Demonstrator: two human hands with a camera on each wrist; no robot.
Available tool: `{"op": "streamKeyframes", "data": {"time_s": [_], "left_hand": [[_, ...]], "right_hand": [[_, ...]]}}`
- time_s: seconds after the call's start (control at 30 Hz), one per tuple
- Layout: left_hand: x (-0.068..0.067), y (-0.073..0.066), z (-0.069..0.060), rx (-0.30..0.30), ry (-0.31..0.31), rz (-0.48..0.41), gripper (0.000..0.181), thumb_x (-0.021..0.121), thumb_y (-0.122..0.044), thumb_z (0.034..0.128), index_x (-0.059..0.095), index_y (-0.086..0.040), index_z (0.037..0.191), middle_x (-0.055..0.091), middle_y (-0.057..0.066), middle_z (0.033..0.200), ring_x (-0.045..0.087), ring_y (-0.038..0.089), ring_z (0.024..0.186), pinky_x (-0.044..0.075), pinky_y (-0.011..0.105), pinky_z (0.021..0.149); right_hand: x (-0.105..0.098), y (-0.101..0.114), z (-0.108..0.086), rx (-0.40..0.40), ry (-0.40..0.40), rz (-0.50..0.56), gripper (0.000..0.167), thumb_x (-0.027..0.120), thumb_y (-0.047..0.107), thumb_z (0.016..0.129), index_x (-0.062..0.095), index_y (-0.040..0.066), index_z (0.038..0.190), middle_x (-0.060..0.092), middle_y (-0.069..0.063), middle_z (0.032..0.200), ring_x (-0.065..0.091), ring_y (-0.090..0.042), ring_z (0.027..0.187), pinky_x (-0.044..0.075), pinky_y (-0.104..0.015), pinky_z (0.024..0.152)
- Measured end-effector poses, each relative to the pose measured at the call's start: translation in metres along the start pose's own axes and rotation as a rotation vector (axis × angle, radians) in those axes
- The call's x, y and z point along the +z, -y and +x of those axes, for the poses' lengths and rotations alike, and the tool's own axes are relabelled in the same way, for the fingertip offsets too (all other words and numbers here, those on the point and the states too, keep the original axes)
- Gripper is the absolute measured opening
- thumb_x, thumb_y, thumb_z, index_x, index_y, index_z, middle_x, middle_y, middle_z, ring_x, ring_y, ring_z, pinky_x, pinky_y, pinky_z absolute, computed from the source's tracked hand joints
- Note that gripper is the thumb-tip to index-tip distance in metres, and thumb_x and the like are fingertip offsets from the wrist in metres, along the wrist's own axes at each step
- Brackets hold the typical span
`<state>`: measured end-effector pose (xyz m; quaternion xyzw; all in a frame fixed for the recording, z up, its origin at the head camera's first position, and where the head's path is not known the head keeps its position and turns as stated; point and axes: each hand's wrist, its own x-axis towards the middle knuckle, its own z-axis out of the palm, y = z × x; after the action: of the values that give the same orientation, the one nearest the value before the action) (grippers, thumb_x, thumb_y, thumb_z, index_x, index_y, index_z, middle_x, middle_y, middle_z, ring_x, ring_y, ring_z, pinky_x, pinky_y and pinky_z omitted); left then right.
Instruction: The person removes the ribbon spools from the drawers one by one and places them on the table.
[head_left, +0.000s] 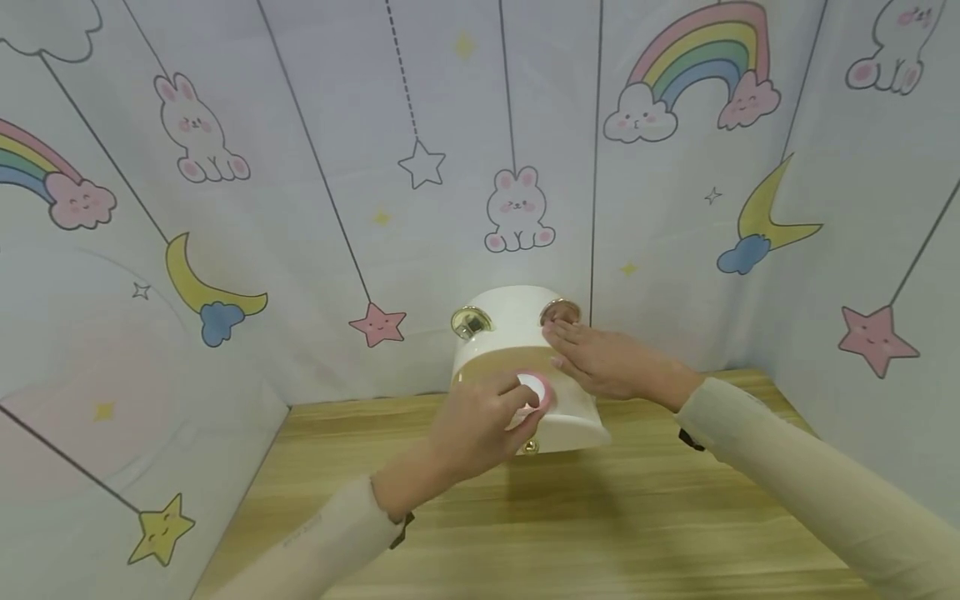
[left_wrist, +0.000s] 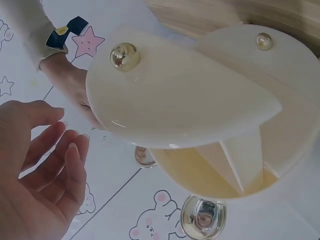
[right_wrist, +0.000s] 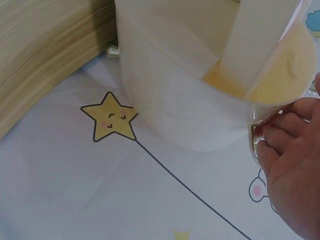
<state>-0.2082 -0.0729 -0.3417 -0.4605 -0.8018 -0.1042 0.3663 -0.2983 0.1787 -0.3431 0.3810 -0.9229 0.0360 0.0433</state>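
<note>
A white rounded container [head_left: 510, 308] with a tan inside stands on the wood-grain table. My left hand [head_left: 480, 421] is above its front, fingers bent. By those fingertips the head view shows a pink-rimmed round thing [head_left: 547, 400] with a white middle. The left wrist view shows the same hand [left_wrist: 45, 165] loosely curled, with nothing visible between thumb and fingers. My right hand [head_left: 607, 358] touches the container's right side with fairly straight fingers, near a gold dome [head_left: 568, 310]. Seen closer, a white cover [left_wrist: 185, 95] carries a gold knob [left_wrist: 125, 56].
A second gold dome [head_left: 471, 322] sits on the container's back left. Inside stands a white divider [right_wrist: 255, 45]. The wood-grain table [head_left: 360, 517] reaches toward me. White walls [head_left: 330, 150] printed with rabbits, stars and rainbows close in the back and both sides.
</note>
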Motion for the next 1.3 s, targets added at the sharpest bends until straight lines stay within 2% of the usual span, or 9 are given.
{"op": "streamKeyframes", "data": {"time_s": [0.17, 0.3, 0.53, 0.73, 1.03, 1.3], "left_hand": [[-0.003, 0.012, 0.004, -0.061, 0.097, -0.072, 0.011, 0.084, -0.017, 0.0861, 0.074, -0.013, 0.087, 0.074, -0.003, 0.087, 0.065, 0.009, 0.071, 0.054, 0.023, 0.062], [-0.007, 0.021, 0.009, -0.099, 0.211, -0.116, 0.012, 0.082, -0.019, 0.0892, 0.075, -0.011, 0.095, 0.076, 0.000, 0.092, 0.071, 0.013, 0.081, 0.059, 0.027, 0.069], [-0.011, 0.041, 0.024, -0.110, 0.394, -0.150, 0.019, 0.078, -0.023, 0.0935, 0.076, -0.009, 0.107, 0.076, 0.002, 0.097, 0.072, 0.014, 0.085, 0.059, 0.029, 0.075], [-0.005, 0.055, 0.033, -0.129, 0.550, -0.197, 0.026, 0.076, -0.023, 0.0955, 0.077, -0.007, 0.116, 0.077, 0.006, 0.106, 0.071, 0.019, 0.089, 0.059, 0.032, 0.078], [0.012, 0.069, 0.037, -0.141, 0.675, -0.298, 0.032, 0.074, -0.022, 0.0974, 0.074, -0.005, 0.124, 0.077, 0.011, 0.117, 0.073, 0.026, 0.104, 0.059, 0.039, 0.094], [0.020, 0.074, 0.040, -0.097, 0.714, -0.300, 0.039, 0.080, -0.023, 0.0910, 0.073, -0.006, 0.125, 0.078, 0.009, 0.113, 0.072, 0.023, 0.100, 0.058, 0.036, 0.090]], "right_hand": [[0.001, 0.000, 0.001, -0.005, -0.002, 0.007, 0.061, 0.036, 0.034, 0.114, 0.030, -0.002, 0.163, 0.028, -0.019, 0.172, 0.028, -0.039, 0.161, 0.030, -0.055, 0.129], [0.001, 0.000, 0.000, -0.004, -0.007, 0.007, 0.061, 0.036, 0.033, 0.114, 0.030, -0.003, 0.162, 0.028, -0.020, 0.171, 0.028, -0.040, 0.160, 0.030, -0.056, 0.129], [0.001, -0.001, -0.001, 0.006, -0.008, -0.002, 0.061, 0.036, 0.034, 0.114, 0.030, -0.002, 0.162, 0.028, -0.019, 0.172, 0.028, -0.039, 0.160, 0.032, -0.055, 0.128], [0.001, -0.001, -0.001, 0.004, 0.003, -0.001, 0.061, 0.036, 0.034, 0.114, 0.030, -0.002, 0.163, 0.028, -0.019, 0.172, 0.028, -0.038, 0.161, 0.032, -0.055, 0.128], [0.000, 0.000, 0.000, 0.003, 0.005, 0.006, 0.061, 0.036, 0.034, 0.114, 0.030, -0.002, 0.163, 0.028, -0.019, 0.172, 0.028, -0.039, 0.160, 0.032, -0.056, 0.128], [0.000, -0.001, 0.000, -0.009, -0.010, 0.010, 0.061, 0.038, 0.033, 0.113, 0.030, -0.003, 0.162, 0.029, -0.020, 0.171, 0.028, -0.039, 0.160, 0.032, -0.055, 0.128]]}}
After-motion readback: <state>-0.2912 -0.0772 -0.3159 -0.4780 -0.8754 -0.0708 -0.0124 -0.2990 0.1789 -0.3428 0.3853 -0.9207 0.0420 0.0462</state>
